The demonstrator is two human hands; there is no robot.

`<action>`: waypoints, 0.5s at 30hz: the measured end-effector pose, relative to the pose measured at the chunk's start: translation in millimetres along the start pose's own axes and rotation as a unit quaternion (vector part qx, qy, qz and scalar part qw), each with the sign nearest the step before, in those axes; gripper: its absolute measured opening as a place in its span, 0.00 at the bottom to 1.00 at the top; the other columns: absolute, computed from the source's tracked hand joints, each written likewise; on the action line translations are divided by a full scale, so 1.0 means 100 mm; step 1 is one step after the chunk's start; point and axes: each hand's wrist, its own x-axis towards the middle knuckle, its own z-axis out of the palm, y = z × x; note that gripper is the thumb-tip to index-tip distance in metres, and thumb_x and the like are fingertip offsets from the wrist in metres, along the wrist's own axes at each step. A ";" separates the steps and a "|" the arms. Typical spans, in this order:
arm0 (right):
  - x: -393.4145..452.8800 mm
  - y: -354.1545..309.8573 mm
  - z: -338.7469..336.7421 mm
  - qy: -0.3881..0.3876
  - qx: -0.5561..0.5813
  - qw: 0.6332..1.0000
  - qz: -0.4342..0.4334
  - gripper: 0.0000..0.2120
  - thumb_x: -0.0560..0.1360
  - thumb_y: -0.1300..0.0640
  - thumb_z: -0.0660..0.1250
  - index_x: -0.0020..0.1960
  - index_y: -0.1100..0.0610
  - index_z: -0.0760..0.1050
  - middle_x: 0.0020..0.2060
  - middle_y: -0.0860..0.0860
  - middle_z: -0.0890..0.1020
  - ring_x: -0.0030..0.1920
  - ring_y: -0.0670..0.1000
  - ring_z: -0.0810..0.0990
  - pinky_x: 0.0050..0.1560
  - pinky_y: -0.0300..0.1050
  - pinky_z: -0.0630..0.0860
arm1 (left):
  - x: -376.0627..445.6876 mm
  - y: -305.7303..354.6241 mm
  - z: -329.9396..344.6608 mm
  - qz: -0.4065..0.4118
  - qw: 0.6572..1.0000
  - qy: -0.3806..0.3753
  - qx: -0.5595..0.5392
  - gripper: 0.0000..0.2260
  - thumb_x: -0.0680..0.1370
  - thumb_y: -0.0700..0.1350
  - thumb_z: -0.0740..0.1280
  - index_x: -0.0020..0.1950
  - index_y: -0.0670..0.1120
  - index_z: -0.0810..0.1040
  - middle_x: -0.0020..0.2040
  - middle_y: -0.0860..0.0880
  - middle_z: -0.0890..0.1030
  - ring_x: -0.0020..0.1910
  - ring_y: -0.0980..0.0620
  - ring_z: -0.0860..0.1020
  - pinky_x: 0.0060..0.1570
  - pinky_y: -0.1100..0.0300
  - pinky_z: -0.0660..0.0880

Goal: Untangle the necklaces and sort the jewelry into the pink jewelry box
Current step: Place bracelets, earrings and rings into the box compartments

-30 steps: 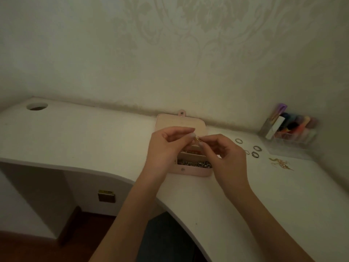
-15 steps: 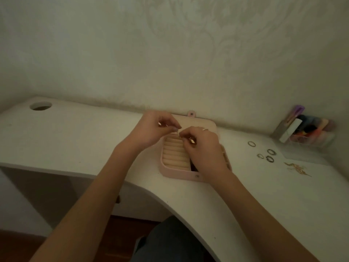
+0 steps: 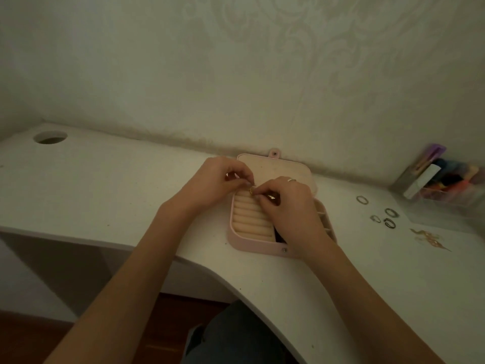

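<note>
The pink jewelry box [image 3: 252, 244] lies open on the white desk, its lid [image 3: 273, 170] flat toward the wall. Cream ring rolls [image 3: 249, 215] fill its left half. My left hand [image 3: 217, 183] and my right hand [image 3: 288, 208] meet over the far end of the rolls, both pinching a small gold ring [image 3: 251, 191]. A second gold piece [image 3: 271, 197] shows under my right fingers. My right hand hides the box's right compartments. Several loose rings [image 3: 385, 215] and a tangled gold necklace [image 3: 426, 237] lie on the desk at the right.
A clear organiser [image 3: 443, 183] with coloured items stands at the back right by the wall. A round cable hole [image 3: 50, 137] sits at the desk's far left. The desk's front edge curves inward toward my lap. The patterned wall runs close behind the box.
Both hands have come down from above the box onto the ring rolls, carrying the small gold ring with them. The camera tilted down and left.
</note>
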 end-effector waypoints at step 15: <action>-0.02 -0.02 -0.04 0.006 0.021 1.000 0.019 0.06 0.74 0.61 0.68 0.49 0.55 0.83 0.44 0.49 0.83 0.45 0.45 0.75 0.46 0.34 0.67 | 0.31 0.28 -0.21 -0.058 0.973 -0.173 0.142 0.06 0.69 0.41 0.75 0.37 0.51 0.82 0.31 0.57 0.77 0.29 0.62 0.72 0.30 0.72 0.66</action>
